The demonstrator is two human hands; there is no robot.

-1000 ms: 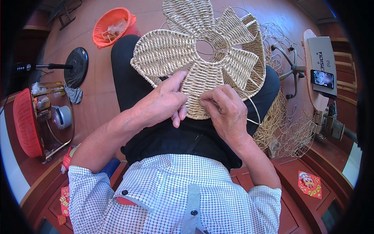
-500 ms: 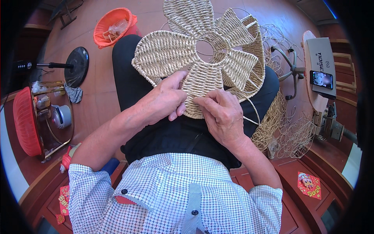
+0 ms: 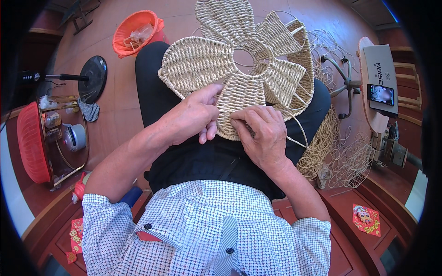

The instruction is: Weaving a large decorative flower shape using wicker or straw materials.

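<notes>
Across my lap lies a flower-shaped piece woven from straw cord [image 3: 198, 64], with wide petals around a round central hole. My left hand [image 3: 195, 115] grips the left edge of the petal nearest me, its index finger reaching up toward the gap between two petals. On the lower right of that same petal, my right hand [image 3: 263, 133] presses with bent fingers and thumb; the fingertips partly hide what they pinch. A loose cord end [image 3: 301, 133] curves out beside the right hand. Two narrower petals on the right lie over a curved woven part [image 3: 307, 78], with cords stretched between.
Bundles of straw cord [image 3: 322, 142] lie on the floor at right, near a wheeled metal base [image 3: 347, 85]. A phone [image 3: 381, 94] leans on a box [image 3: 380, 60]. At left stand an orange-lined bucket [image 3: 159, 34], a round black base [image 3: 93, 78] and a small rack with a pot [image 3: 73, 137].
My right hand's fingers have shifted slightly on the near petal. The left hand keeps its hold, and the whole view has moved a little.
</notes>
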